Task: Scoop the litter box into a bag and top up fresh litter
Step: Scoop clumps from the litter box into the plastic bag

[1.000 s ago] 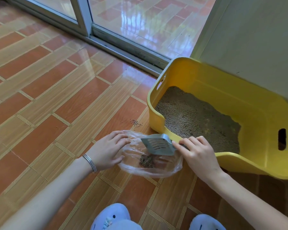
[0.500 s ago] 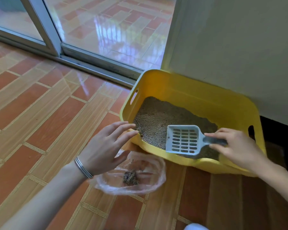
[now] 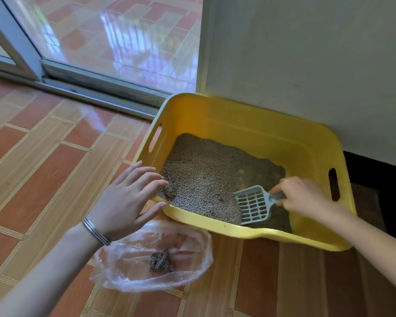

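on red floor tiles by a glass door, we hold the scoop by its handle in our right hand, blade down in the litter of the yellow box. our left hand spreads flat against the box's near corner, holding nothing. we should slide under the clump, sift gently, then tip it into the bag just in front of the box.

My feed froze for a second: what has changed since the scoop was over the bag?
The right hand carried the scoop from over the bag into the litter box, onto the litter near its right end. The left hand let go of the bag and reached to the box's near-left corner, fingers straight. Bag and its clump stayed on the floor.
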The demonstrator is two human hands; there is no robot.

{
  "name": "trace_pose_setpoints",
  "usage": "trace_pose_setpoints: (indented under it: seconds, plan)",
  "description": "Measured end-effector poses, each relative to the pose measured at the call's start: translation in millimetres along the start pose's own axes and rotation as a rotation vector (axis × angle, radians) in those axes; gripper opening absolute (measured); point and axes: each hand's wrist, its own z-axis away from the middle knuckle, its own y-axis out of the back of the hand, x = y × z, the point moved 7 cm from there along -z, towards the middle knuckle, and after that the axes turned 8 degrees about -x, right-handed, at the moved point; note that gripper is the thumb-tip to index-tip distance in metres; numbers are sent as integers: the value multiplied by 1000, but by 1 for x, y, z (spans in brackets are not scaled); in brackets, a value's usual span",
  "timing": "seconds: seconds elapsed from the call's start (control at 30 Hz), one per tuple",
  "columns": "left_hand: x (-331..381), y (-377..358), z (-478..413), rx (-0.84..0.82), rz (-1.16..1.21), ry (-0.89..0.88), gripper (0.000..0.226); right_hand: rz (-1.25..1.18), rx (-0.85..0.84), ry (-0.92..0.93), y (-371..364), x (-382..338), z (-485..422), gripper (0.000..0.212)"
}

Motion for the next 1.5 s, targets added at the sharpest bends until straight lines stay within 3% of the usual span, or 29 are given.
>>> trace_pose_setpoints:
  seconds: [0.27,0.6,0.83,1.17,1.5]
  plan:
    - [1,-1,0,24,23,8,46,-297,68,110,-16,-41,-23,34]
    - [0,-4,0,40,45,11,46,-399,98,211,-5,-99,-52,34]
    - [1,-4,-1,47,79,22,44,-510,66,186,-12,-119,-63,35]
    - [1,-2,-1,39,81,7,41,-771,-5,242,-16,-117,-67,35]
    - [0,-3,1,44,49,19,42,-757,34,186,-9,-64,-52,33]
